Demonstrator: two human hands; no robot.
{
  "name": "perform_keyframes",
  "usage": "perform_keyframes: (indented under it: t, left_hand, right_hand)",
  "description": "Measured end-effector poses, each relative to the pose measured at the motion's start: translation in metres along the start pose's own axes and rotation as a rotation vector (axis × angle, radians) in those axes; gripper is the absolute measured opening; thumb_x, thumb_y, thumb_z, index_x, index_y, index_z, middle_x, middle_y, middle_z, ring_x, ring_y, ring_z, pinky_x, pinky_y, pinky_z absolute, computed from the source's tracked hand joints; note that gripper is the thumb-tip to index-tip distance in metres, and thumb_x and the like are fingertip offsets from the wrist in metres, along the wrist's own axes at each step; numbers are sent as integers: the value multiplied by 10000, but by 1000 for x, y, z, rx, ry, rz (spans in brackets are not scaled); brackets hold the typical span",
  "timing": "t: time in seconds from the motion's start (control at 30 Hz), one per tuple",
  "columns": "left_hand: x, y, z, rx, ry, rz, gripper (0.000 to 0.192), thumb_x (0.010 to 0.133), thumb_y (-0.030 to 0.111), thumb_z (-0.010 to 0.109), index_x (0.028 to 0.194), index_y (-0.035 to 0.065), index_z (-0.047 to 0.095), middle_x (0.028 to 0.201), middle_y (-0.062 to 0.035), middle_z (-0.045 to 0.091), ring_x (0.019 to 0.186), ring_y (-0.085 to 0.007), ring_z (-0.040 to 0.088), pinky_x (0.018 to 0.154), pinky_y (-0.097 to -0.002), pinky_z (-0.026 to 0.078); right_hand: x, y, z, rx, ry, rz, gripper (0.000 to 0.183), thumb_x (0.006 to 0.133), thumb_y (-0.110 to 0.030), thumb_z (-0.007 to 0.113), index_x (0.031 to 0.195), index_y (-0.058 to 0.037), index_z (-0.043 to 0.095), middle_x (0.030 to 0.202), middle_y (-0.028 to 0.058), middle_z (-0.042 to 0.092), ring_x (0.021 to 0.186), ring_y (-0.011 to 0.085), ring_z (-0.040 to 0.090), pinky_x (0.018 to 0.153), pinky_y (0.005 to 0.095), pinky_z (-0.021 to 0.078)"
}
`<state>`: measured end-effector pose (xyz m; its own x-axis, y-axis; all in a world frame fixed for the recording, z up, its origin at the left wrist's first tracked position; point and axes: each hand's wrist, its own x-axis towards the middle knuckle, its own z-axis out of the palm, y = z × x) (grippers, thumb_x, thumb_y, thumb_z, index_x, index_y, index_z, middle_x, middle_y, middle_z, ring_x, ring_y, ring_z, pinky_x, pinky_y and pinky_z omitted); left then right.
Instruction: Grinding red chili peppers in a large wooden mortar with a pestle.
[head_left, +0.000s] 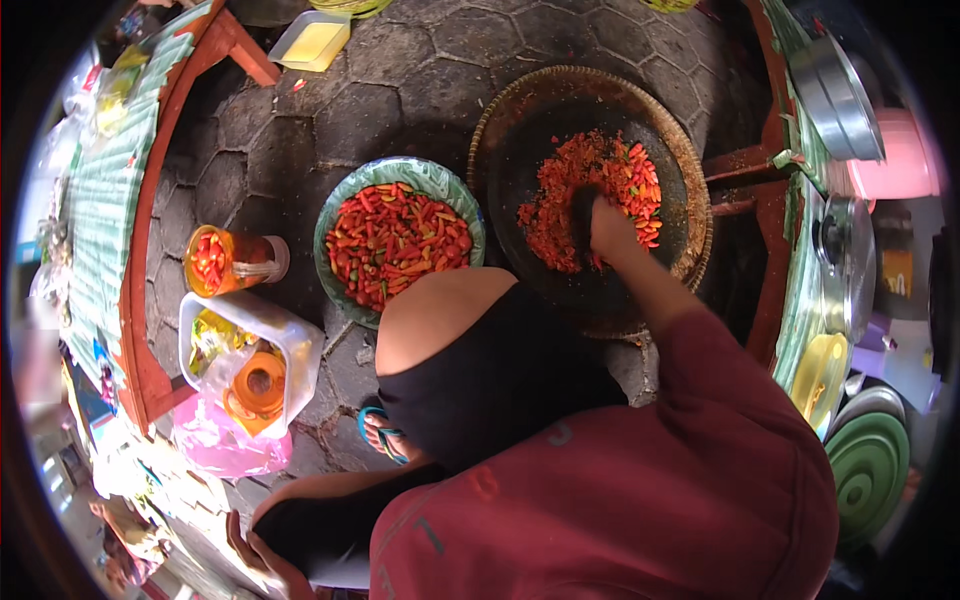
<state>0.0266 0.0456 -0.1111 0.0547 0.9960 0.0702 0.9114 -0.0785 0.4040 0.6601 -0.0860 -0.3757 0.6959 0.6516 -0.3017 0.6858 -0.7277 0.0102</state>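
Note:
My right hand (611, 231) grips a dark pestle (584, 217), its fingers partly hidden. The pestle rests among crushed red chillies (555, 187) in a wide, dark mortar (517, 135), which sits in a round woven tray (480, 127). Whole and broken chillies (643, 187) lie along the right side of the crushed heap. Left of the mortar stands a green basin (326, 277) full of red and orange chillies (397, 240). My left hand (262, 559) is at the lower left by my knee, holding nothing visible; its fingers lie close together.
An orange-tinted jug (244, 261) of chillies and a clear plastic tub (304, 337) with packets stand at left, a pink bag (225, 442) below. A container of yellow contents (315, 41) is on the paving. Low tables (112, 217) flank both sides; pots (836, 97) stand on the right one.

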Motion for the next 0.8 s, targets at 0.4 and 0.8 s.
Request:
perform_keyframes:
  t: [0.4,0.8]
  left_hand:
    - [-15,7,-8,-175,46,-217,488,842,349,397,1197,17,431,1165,-138,461,970,-250,493,849,-356,371]
    - [-20,-12,1,-335,77,-249,478,826,298,438,1230,47,394,1100,-115,493,851,-194,525,762,-317,422]
  right_hand:
    - [17,-8,-17,-12,-322,-182,290,589,-35,582,852,53,497,772,257,570,748,379,585,607,414,467]
    - [94,1,-30,-235,-566,-75,574,624,-62,606,1146,54,394,912,263,572,815,342,593,682,413,473]
